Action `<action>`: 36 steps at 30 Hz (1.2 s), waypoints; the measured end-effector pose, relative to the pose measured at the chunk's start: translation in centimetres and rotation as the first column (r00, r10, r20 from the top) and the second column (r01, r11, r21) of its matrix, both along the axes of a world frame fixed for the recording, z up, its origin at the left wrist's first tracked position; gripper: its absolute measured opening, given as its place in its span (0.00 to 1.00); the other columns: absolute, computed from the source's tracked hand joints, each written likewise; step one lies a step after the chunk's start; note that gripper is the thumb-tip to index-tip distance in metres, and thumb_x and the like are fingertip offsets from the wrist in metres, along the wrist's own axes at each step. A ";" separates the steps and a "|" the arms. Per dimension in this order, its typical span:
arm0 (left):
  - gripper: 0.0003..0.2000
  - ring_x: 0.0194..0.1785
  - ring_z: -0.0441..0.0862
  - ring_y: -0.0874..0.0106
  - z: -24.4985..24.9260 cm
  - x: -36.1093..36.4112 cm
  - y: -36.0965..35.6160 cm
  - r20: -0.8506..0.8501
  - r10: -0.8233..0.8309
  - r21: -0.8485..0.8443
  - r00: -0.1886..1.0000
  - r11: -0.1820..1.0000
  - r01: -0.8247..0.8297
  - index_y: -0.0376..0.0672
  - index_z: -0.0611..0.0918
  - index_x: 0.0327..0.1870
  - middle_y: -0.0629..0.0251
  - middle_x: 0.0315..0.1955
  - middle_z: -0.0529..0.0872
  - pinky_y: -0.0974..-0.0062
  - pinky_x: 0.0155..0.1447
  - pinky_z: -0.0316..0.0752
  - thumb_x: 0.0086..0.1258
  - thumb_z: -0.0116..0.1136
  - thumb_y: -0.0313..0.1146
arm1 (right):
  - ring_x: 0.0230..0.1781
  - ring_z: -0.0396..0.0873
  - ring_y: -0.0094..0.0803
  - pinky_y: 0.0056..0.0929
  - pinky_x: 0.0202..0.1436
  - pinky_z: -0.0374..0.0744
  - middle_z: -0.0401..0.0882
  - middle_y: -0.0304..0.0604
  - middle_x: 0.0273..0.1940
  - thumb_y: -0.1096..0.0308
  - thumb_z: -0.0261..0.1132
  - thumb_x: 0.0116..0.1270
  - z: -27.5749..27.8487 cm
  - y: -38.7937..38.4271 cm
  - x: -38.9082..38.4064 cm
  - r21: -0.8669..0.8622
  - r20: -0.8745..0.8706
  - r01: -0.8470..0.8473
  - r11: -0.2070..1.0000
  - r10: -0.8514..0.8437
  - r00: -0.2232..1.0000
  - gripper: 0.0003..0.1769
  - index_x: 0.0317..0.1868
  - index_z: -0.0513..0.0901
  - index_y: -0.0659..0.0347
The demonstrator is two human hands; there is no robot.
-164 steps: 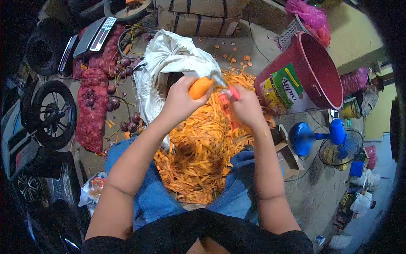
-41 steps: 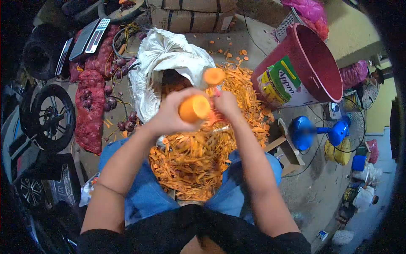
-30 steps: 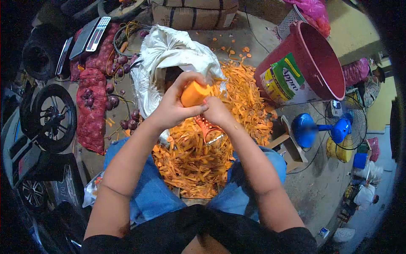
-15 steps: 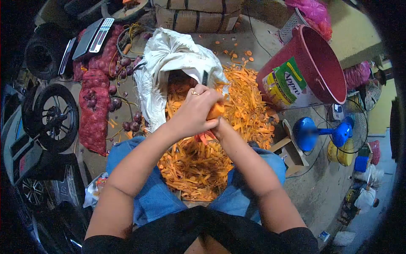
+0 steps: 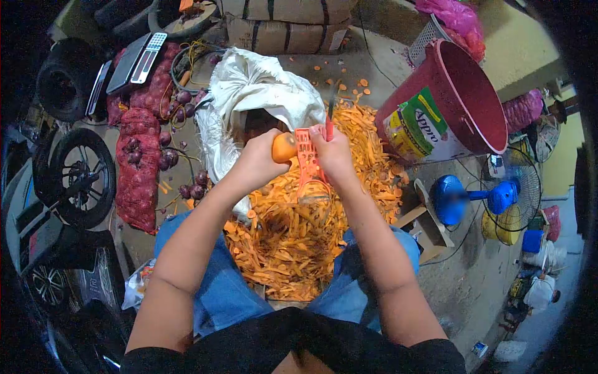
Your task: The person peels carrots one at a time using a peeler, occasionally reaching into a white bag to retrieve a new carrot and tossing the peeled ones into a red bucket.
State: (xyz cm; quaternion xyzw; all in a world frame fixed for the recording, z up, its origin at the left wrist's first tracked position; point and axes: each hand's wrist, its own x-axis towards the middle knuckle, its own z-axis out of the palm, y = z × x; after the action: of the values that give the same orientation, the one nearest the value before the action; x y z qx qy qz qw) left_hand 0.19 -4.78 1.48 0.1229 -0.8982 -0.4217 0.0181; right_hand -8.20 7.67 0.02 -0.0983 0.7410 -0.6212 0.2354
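My left hand [image 5: 257, 161] is closed round a carrot [image 5: 284, 148], whose blunt orange end points up between thumb and fingers. Beside it, my right hand [image 5: 334, 157] grips a red-orange peeler [image 5: 308, 163], its slotted handle upward and its wide head hanging toward me. The same hand also holds a red-handled knife [image 5: 329, 126], with the dark blade pointing away from me. Below both hands lies a large heap of orange carrot peelings [image 5: 283, 252] between my knees. An open white woven sack [image 5: 258, 84] slumps just beyond my left hand; its inside is dark.
A big maroon bucket [image 5: 490, 112] stands tilted in view at the right, near a blue fan [image 5: 450, 198] and an open cardboard box [image 5: 430, 234]. Red net bags of onions [image 5: 137, 177] lie at left, with a scale [image 5: 137, 59] on top. Strapped cartons [image 5: 286, 34] sit behind.
My hands were together, the left over the right at the carrot. Now they are apart side by side, left hand shifted left, and the peeler and carrot end show clearly.
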 end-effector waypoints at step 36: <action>0.21 0.40 0.69 0.79 2.7 1.3 0.7 -0.127 -0.265 0.611 0.956 0.739 0.286 0.40 0.70 0.40 0.68 0.33 0.73 0.81 0.46 0.64 0.41 0.59 0.26 | 0.29 0.74 0.47 0.38 0.33 0.71 0.74 0.56 0.26 0.65 0.54 0.47 -5.8 1.5 -2.6 0.601 -0.047 -0.232 0.765 0.323 0.945 0.12 0.25 0.76 0.67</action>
State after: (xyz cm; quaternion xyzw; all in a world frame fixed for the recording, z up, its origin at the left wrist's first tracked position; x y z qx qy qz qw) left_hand 1.46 -4.10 4.19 -0.0187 -0.7160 -0.6941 -0.0719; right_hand -10.80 9.16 -5.81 -0.1751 0.8888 -0.3107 0.2879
